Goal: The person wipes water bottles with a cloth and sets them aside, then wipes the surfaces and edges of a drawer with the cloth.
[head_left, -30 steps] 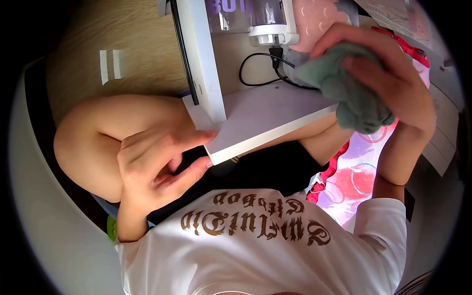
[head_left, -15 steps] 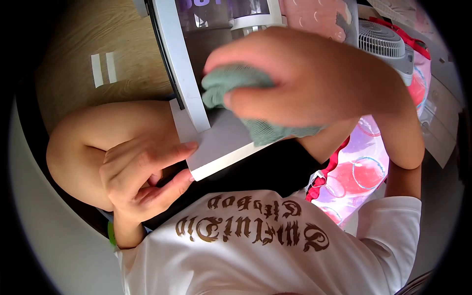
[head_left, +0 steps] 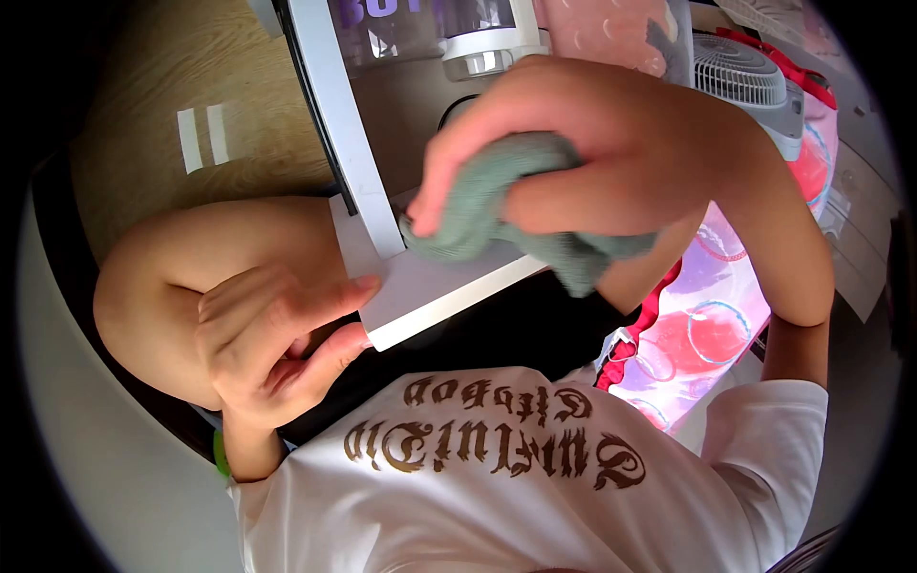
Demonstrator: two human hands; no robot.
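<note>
A white drawer is pulled out over my lap, its front panel toward me. My left hand pinches the panel's left corner between thumb and fingers. In my right hand is a bunched grey-green cloth, its lower end hanging over the panel's front edge. The cloth presses near the inner corner where the drawer's side wall meets the panel. Inside the drawer, beyond the cloth, are a clear container with purple letters and a clear jar with a white rim. My right hand covers part of the drawer's inside.
A black rail runs along the drawer's outer left side. Wooden floor with two pale strips lies at the left. To the right are a grey fan and a pink patterned fabric with red trim.
My right hand has brought the cloth down toward the near left inner corner, and its hanging end has shifted right. My left hand stays at the panel corner.
</note>
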